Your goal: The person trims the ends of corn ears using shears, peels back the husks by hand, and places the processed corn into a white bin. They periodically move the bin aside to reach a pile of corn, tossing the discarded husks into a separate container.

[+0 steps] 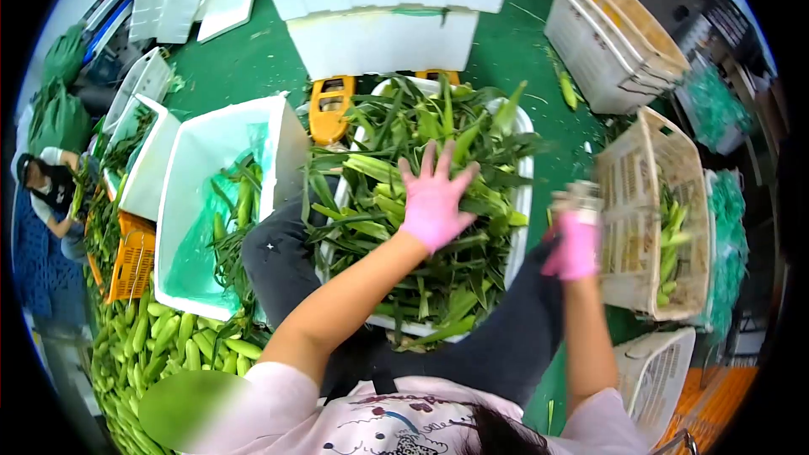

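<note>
- Evidently, left hand (pixel 436 200) splayed, released, on leafy corn (pixel 371 168) at centre; tub (pixel 521 240) floor hidden.
- Right hand (pixel 575 246), three o'clock: blurred; grip cannot be told.
- Loose cobs (pixel 173 333), eight o'clock: cut off.

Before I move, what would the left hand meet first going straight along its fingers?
Probably the green leaves just ahead of the left hand, in the white tub; depth is hard to judge.

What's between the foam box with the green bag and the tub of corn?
The head view shows the person's left leg, some green leaves and, farther forward, a yellow thing.
</note>
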### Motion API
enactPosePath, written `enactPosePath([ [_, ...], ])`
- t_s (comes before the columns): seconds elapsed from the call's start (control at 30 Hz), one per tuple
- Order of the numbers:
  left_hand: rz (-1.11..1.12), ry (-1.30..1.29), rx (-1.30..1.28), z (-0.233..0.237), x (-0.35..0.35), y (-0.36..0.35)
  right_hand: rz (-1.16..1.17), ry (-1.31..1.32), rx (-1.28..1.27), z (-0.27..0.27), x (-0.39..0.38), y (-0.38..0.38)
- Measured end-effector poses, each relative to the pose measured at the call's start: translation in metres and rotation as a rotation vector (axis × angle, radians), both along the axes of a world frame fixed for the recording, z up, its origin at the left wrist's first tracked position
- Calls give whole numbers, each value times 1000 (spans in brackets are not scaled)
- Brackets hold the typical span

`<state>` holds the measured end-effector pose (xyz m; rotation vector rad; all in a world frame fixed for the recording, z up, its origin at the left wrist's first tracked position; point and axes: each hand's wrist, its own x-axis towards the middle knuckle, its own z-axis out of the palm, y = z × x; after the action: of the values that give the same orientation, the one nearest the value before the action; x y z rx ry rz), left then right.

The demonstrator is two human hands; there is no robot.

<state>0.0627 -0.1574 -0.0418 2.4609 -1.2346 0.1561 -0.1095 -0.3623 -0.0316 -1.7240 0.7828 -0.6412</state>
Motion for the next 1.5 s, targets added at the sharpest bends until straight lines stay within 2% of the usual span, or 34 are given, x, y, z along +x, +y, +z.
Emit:
enactPosePath([
  [0.03,115,-2,49,-33,30,-13,74,65,-65,-29,39,24],
  [0.07,223,-4,96,-67,58,-24,29,225,-733,-56,83,43],
  [0.17,279,74,275,-140,98,-20,122,458,-833,-114,179,53],
  [0.2,285,53,116,-156,98,-14,118,511,-895,-129,193,50],
  [0.27,304,15,12,-209,98,-7,81,557,-674,-156,203,44],
  [0.33,290,-3,-69,-288,96,-3,108,391,-784,-195,196,47],
  [0.4,271,172,-167,-314,103,-17,116,423,-815,-221,213,42],
  [0.47,245,287,37,-320,105,-18,125,493,-894,-224,220,38],
  [0.5,263,255,-57,-333,103,-22,151,551,-784,-215,219,40],
  [0.53,211,378,14,-325,107,-21,178,583,-688,-205,227,38],
  [0.57,212,262,-92,-329,111,-26,161,509,-670,-204,231,38],
  [0.6,162,358,-84,-274,116,-18,163,436,-647,-207,229,38],
  [0.63,166,513,-118,-256,115,-16,132,428,-677,-210,229,40],
  [0.7,253,470,-255,-233,111,-23,138,446,-679,-216,225,32],
  [0.73,318,558,-113,-198,110,-25,222,316,-523,-246,224,3],
  [0.77,333,449,342,-163,111,-38,299,193,-357,-278,223,-26],
  [0.8,346,432,608,-102,109,-39,350,235,-266,-255,220,-34],
  [0.83,280,419,670,-55,108,-37,385,157,47,-189,213,-5],
  [0.87,204,411,726,-4,106,-28,333,312,233,-175,209,-21],
  [0.93,-334,375,795,102,122,20,424,465,398,-81,185,-40],
  [0.97,-361,456,551,148,128,81,436,207,342,-105,171,-88],
  [1.0,-394,526,310,182,138,147,466,144,575,-75,154,-95],
  [1.03,-307,629,-57,165,162,186,493,122,357,-27,137,-67],
  [1.07,-153,781,-195,152,194,218,520,10,381,21,121,-18],
  [1.1,50,1017,-484,125,221,259,394,-12,369,51,98,9],
  [1.13,153,792,-745,19,310,280,319,-65,420,62,69,22],
  [1.17,488,813,-832,-13,325,340,256,-52,456,65,48,37],
  [1.23,1084,654,-503,-114,342,426,201,77,559,65,15,77],
  [1.27,963,395,36,-193,347,460,185,140,609,61,6,98],
  [1.3,1071,365,132,-310,360,489,175,208,659,58,-1,114],
  [1.33,1132,638,204,-266,325,467,171,271,710,54,-4,129],
  [1.4,1297,547,-26,-337,303,459,184,386,793,46,-5,153],
  [1.47,1303,581,157,-308,293,442,207,463,861,39,-3,169],
  [1.5,1338,571,-21,-318,298,444,224,490,888,36,-1,176],
])
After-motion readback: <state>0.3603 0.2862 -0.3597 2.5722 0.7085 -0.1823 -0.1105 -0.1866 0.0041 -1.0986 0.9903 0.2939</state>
